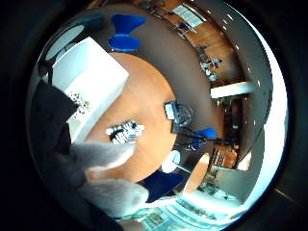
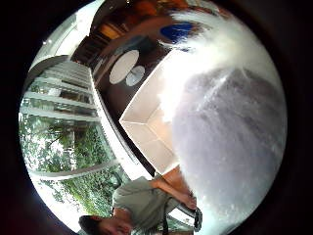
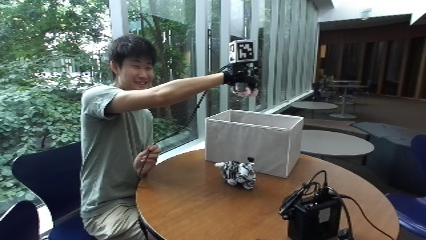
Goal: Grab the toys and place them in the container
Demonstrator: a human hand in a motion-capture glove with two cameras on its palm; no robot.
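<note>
The round wooden surface (image 3: 200, 200) fills the lower middle of the outside view, with a person seated at its left edge. On it, at the centre of the frame, stands the container (image 3: 253, 140), a white fabric box with an open top. Just in front of the box, touching or nearly touching its front wall, lies a zebra toy (image 3: 238, 173) with black and white stripes. In the lower right of the frame a black device (image 3: 313, 220) with cables sits on the surface, well apart from the zebra.

The person's arm reaches out level across the upper middle of the frame, and the gloved right hand (image 3: 241, 79) hangs high above the open box. Its fingers are curled round a grey and white plush toy (image 3: 245, 90), only a small part of which shows below the glove here. In the thumb-side palm view that fuzzy toy (image 2: 230, 142) fills much of the picture, with the open box (image 2: 146, 122) beside it. In the little-finger-side palm view the toy's grey fur (image 1: 110, 192) shows at the edge, and the box (image 1: 91, 82) and the zebra (image 1: 125, 132) lie on the surface (image 1: 144, 96).

The bare left hand (image 3: 146, 160) rests at the surface's edge, fingers loosely curled.
</note>
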